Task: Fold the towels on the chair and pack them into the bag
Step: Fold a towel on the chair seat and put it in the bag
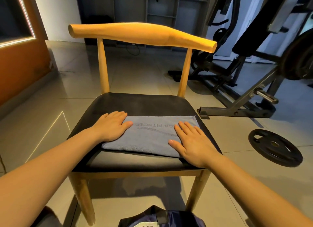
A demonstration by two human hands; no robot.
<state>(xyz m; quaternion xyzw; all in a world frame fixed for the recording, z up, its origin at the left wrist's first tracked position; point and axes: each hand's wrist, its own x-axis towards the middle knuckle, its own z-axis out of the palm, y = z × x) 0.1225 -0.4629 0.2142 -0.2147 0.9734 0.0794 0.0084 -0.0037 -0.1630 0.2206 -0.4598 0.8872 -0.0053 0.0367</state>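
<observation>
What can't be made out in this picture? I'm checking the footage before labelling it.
- Head view: the bag is cut off by the bottom edge, so its contents are unknown.
- The towel lettering is partly covered by the right hand.
- The left hand hides the towel's left end.
- How many layers are folded: not visible from above.

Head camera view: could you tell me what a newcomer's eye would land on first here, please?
First, the wooden chair at centre, with a folded grey-blue towel on its black seat. The left hand and right hand press flat on the towel's two ends. Next, a black weight plate on the floor to the right, and a dark bag at the bottom edge.
</observation>
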